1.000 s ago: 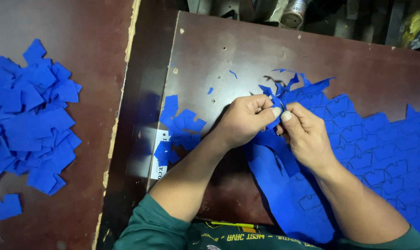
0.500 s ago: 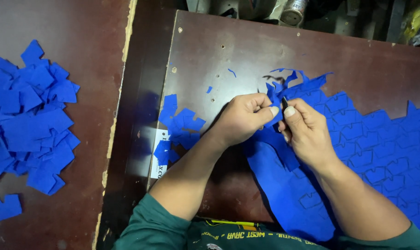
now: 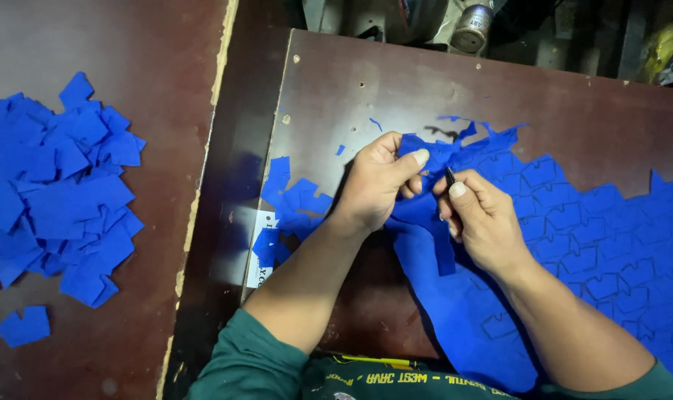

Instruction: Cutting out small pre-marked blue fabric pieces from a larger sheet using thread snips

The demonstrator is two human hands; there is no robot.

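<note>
Barely moved: left hand (image 3: 377,181) still pinches one blue sheet (image 3: 574,244); right hand (image 3: 481,218) grips one dark tool (image 3: 450,176).

Dim, warm overhead light; glare sheens the dark board (image 3: 336,96) toward 11 o'clock. Soft shadows fall beneath both forearms. Clutter at 12 o'clock is murky, slightly blurred.

A single head-worn camera looks steeply down and forward over the person's own forearms at the dark tabletop (image 3: 440,81), close to both hands, with a second tabletop (image 3: 129,44) showing at the left edge.
</note>
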